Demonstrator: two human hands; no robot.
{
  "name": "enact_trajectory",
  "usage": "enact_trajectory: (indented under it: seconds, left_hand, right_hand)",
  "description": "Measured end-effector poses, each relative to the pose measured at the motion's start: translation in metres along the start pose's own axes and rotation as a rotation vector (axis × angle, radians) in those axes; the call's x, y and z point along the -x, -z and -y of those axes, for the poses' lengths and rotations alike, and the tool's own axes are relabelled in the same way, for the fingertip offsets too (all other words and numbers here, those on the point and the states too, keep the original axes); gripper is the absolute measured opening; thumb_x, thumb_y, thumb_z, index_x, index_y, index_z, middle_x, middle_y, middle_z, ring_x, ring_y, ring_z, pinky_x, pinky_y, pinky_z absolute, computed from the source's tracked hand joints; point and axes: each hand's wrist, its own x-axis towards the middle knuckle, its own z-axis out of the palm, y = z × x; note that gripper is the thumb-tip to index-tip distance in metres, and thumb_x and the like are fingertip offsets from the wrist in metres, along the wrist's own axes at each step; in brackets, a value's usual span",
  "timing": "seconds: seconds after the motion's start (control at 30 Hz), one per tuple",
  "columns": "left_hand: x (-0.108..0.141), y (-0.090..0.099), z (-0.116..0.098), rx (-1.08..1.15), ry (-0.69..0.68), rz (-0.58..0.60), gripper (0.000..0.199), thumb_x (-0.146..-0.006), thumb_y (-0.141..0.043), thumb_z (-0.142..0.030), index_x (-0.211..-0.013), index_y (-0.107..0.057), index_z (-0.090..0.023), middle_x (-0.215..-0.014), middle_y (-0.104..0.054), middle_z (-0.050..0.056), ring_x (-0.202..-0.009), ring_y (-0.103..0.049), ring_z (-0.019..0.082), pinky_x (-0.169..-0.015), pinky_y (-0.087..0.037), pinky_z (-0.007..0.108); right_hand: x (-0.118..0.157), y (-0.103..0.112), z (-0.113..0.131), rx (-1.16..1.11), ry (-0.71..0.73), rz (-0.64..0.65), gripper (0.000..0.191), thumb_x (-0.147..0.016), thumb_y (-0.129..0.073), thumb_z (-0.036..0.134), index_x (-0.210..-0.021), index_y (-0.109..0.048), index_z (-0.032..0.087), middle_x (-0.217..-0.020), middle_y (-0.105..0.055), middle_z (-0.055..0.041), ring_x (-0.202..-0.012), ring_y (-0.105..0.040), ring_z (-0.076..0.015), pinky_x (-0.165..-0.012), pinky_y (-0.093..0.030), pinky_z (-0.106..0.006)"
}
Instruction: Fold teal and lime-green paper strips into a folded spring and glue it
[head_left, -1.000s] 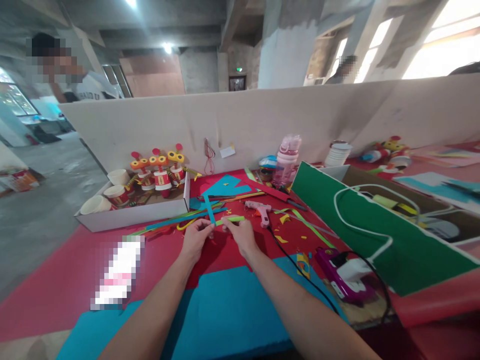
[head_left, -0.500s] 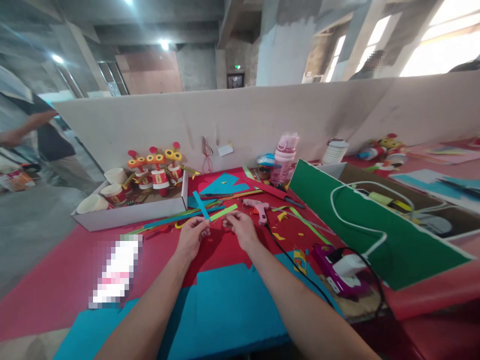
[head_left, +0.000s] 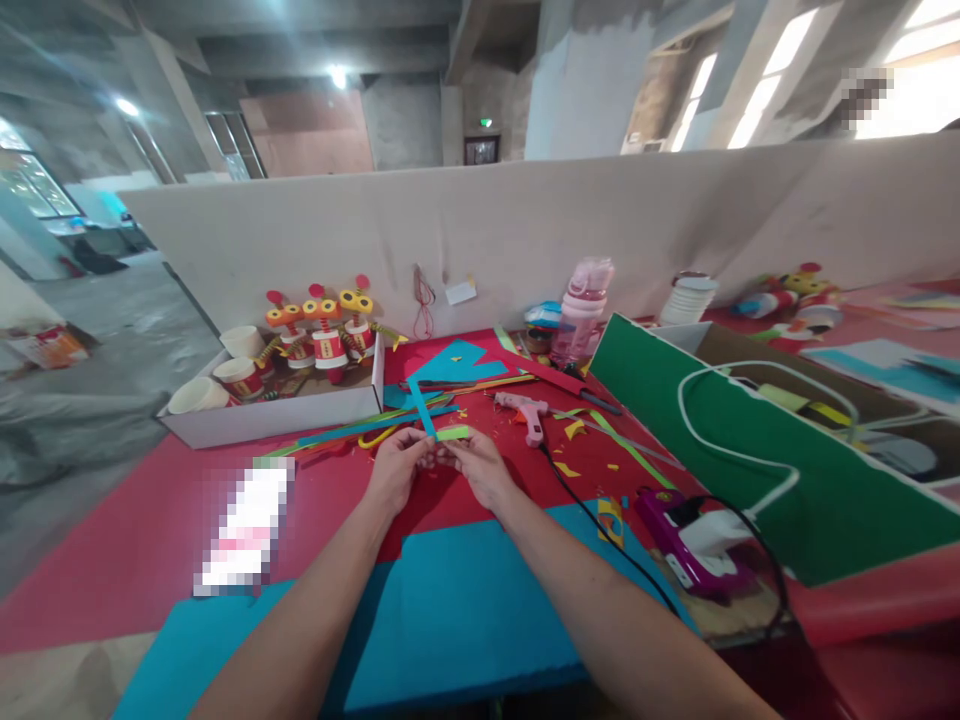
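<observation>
My left hand (head_left: 397, 467) is closed, its fingertips pinching the lower end of a blue paper strip (head_left: 421, 408) that stands up and leans left. A short green paper strip (head_left: 453, 433) meets the blue one at that end and points right. My right hand (head_left: 480, 465) is closed on the green strip near the joint, its fingertips almost against those of my left hand. Fingers partly hide where the strips cross. Behind the hands, more blue and green paper strips (head_left: 345, 428) lie in a loose bundle on the red table cover.
A pink glue gun (head_left: 525, 412) lies right of the hands, its black cord running to a purple power strip (head_left: 694, 555). A white box (head_left: 277, 420) at left holds paper-cup figures (head_left: 327, 340). Blue sheets (head_left: 480, 600) lie in front; a green-sided box (head_left: 720, 470) stands at right.
My right hand has moved left, close to my left hand, and the green strip shows shorter. The view has shifted slightly, and the person at far left is out of sight.
</observation>
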Motion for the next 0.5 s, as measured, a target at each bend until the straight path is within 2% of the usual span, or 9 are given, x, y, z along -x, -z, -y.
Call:
enact_trajectory:
  seconds: [0.13, 0.37, 0.5]
  left_hand:
    - [0.0006, -0.0008, 0.0013, 0.014, 0.0, -0.009, 0.023, -0.057, -0.076, -0.023, -0.065, -0.057, -0.014, -0.051, -0.057, -0.002, -0.045, -0.049, 0.007, -0.047, -0.037, 0.019]
    - [0.0043, 0.0003, 0.0034, 0.013, -0.049, 0.046, 0.024, -0.059, -0.077, -0.026, -0.072, -0.06, -0.013, -0.055, -0.06, -0.001, -0.048, -0.052, 0.009, -0.051, -0.041, 0.021]
    - [0.003, 0.0016, 0.0046, 0.007, -0.041, 0.038, 0.027, -0.058, -0.078, -0.028, -0.075, -0.063, -0.013, -0.059, -0.063, 0.002, -0.051, -0.056, 0.012, -0.052, -0.042, 0.024]
  right_hand:
    - [0.0038, -0.0019, 0.0029, 0.048, 0.017, 0.012, 0.035, -0.057, -0.078, 0.04, -0.08, -0.065, 0.016, -0.063, -0.065, 0.0009, -0.057, -0.059, -0.0104, -0.063, -0.05, -0.025]
    - [0.0051, -0.003, 0.0022, 0.114, 0.008, 0.014, 0.038, -0.058, -0.076, 0.043, -0.082, -0.069, 0.015, -0.066, -0.068, -0.0019, -0.059, -0.063, -0.0151, -0.069, -0.052, -0.033]
    - [0.0064, -0.0038, 0.0033, 0.133, 0.028, 0.018, 0.036, -0.059, -0.074, 0.044, -0.082, -0.07, 0.016, -0.067, -0.069, -0.002, -0.058, -0.063, -0.0156, -0.068, -0.052, -0.033]
